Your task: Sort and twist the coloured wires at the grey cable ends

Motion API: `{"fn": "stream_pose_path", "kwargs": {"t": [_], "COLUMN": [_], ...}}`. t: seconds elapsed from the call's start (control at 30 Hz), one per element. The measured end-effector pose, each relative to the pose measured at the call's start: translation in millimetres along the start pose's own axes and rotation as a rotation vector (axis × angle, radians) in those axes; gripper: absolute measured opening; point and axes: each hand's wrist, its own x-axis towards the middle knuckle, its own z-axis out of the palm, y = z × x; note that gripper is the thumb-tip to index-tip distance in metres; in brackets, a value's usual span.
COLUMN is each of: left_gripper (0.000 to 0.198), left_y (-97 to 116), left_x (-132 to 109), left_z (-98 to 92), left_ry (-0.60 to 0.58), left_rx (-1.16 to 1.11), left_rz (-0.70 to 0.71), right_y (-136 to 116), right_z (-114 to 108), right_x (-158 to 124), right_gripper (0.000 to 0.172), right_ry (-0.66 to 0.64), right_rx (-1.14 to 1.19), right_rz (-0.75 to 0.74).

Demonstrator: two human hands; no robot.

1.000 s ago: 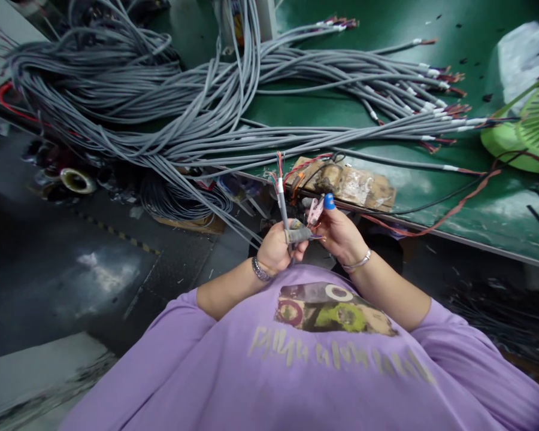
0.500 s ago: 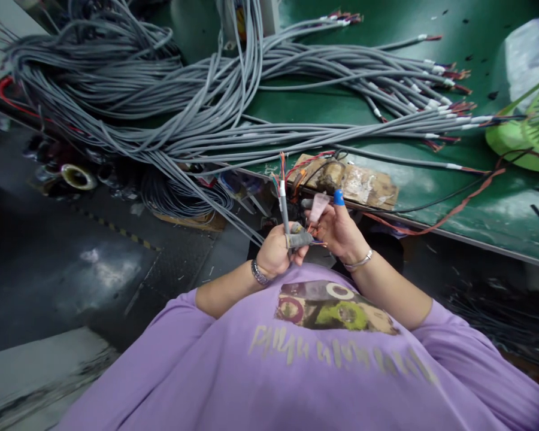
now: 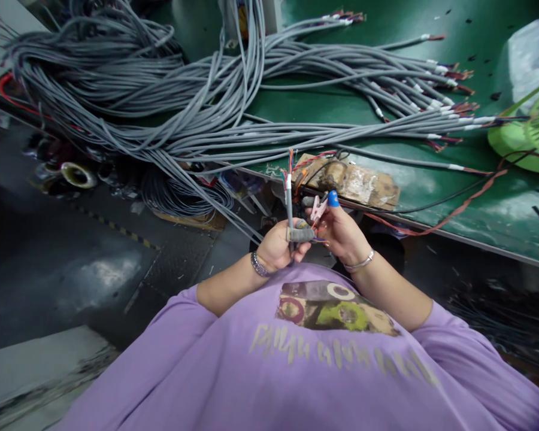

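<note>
My left hand (image 3: pixel 276 246) is closed round a grey cable (image 3: pixel 289 206), which stands nearly upright out of the fist. Above a white band, the cable's thin coloured wires (image 3: pixel 290 160) fan out at the top. Grey coverings sit on some left fingers, and short coloured wire ends poke out beside them toward the other hand. My right hand (image 3: pixel 345 236), with a blue cover on the thumb, pinches a small pink clip (image 3: pixel 318 209). Its fingertips are close to the left hand's, partly hiding the wire ends between them.
A large pile of grey cables (image 3: pixel 184 90) covers much of the green table (image 3: pixel 453 197). A stained wooden block (image 3: pixel 368 187) lies at the near edge. At right are a light green fan (image 3: pixel 512 137) and a twisted reddish cord (image 3: pixel 458 212). Coiled cable (image 3: pixel 184 200) sits below the table.
The pink clip has turned in my right hand, so its two-armed shape shows now. My left hand and the upright cable have moved slightly to the right, nearer the right hand.
</note>
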Motion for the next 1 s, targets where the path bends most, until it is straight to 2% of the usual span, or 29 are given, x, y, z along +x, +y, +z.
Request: {"fn": "stream_pose_path", "kwargs": {"t": [0.2,0.4,0.7,1.0], "left_gripper": [0.041,0.040,0.038,0.040], "left_y": [-5.4,-9.6,-15.5,-10.0], "left_x": [5.2,7.1,-6.7,-12.0], "left_z": [-0.8,-2.5,-5.6,7.9], "left_ry": [0.000,0.014,-0.001,0.143], "left_rx": [-0.003,0.005,0.011,-0.063], "left_rz": [-0.014,-0.011,0.051,0.167], "right_y": [1.8,5.0,1.9,0.6], "right_z": [0.2,-1.5,-3.7,-4.0], "right_x": [4.2,4.8,-0.5,-6.5], "right_gripper": [0.057,0.061,0.062,0.037], "right_ry": [0.025,-0.015,-0.016,-0.015], "right_rx": [0.055,0.017,0.084,0.133], "right_rz": [0.024,0.007,0.058,-0.003]}}
